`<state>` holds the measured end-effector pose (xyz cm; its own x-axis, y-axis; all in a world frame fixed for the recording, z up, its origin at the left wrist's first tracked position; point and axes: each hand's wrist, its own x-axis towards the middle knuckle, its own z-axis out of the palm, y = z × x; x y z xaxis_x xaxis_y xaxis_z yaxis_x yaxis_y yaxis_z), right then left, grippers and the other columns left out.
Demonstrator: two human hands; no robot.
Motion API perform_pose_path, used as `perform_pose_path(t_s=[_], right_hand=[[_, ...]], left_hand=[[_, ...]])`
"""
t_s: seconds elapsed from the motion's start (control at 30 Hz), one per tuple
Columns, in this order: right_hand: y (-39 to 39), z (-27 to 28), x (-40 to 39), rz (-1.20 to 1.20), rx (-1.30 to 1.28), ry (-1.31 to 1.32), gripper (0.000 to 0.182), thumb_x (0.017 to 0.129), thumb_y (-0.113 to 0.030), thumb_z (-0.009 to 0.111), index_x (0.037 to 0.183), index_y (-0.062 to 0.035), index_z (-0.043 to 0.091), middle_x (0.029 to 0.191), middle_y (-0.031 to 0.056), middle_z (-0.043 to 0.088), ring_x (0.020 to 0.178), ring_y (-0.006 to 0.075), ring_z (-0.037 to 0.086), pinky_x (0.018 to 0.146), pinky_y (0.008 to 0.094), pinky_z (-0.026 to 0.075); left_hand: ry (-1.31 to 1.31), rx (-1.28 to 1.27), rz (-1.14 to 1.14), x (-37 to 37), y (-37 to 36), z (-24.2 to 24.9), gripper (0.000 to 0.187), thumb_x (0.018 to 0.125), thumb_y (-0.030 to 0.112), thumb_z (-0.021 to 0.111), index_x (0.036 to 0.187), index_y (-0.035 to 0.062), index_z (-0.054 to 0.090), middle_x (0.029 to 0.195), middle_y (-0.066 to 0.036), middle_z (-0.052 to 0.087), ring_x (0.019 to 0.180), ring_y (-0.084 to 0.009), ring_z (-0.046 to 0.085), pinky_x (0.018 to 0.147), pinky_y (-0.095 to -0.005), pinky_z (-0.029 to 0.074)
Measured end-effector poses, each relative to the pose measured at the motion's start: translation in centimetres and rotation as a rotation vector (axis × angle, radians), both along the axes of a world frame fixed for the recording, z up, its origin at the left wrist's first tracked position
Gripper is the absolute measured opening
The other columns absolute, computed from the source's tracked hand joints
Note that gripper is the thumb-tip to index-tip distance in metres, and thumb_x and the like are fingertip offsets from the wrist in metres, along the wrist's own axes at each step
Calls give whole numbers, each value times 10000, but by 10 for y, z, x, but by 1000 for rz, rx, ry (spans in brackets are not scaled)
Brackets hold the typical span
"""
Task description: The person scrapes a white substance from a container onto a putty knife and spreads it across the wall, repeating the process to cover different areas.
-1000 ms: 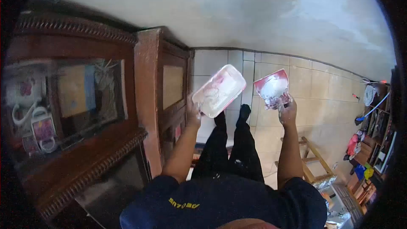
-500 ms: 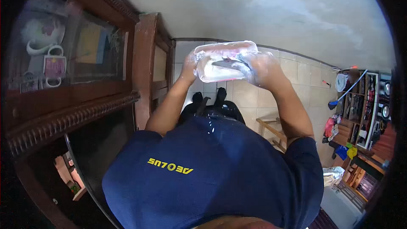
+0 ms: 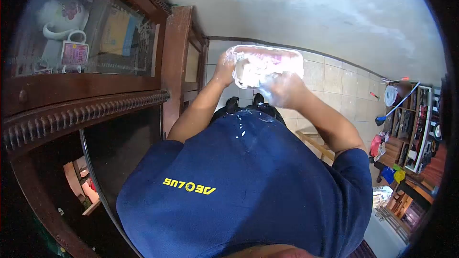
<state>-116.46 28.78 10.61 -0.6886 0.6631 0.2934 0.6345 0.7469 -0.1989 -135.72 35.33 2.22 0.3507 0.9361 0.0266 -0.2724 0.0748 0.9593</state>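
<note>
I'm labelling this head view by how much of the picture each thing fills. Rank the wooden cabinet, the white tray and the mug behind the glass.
1. Wooden cabinet, by far the largest.
2. White tray, held by the left hand and right hand.
3. Mug, smallest.

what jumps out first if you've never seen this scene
The white, pink-rimmed tray held up at top centre before a pale plastered wall, gripped by the left hand and the paste-smeared right hand. Next, the dark carved wooden cabinet on the left, with mugs behind its glass.
</note>
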Motion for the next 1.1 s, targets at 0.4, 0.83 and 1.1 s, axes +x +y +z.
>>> perform_pose_path(t_s=[0.4, 0.83, 1.1], right_hand=[[-29, -4, 1, -105, 20, 68, 250, 661, -165, 612, 900, -92, 614, 840, 100, 622, 737, 244, 618, 611, 360, 503], [-40, 23, 31, -275, -36, 213, 137, 637, -112, 691, 710, -77, 582, 593, 85, 554, 498, 251, 552, 423, 333, 424], [-16, 19, 34, -497, -180, 9, 227, 749, -189, 600, 903, -31, 547, 734, 188, 585, 704, 369, 572, 656, 461, 451]], left_hand=[[-134, 47, 6, -9, -6, -14, 326, 781, 143, 551, 1064, -19, 545, 1000, -106, 607, 908, -154, 576, 811, -293, 464], [-236, -170, -152, 1, -29, -3, 396, 758, 139, 560, 1105, -50, 527, 1057, -123, 587, 969, -183, 556, 852, -293, 434], [-167, -107, -116, 5, -18, -26, 348, 755, 137, 557, 1062, -27, 555, 981, -89, 607, 893, -163, 572, 787, -282, 455]])
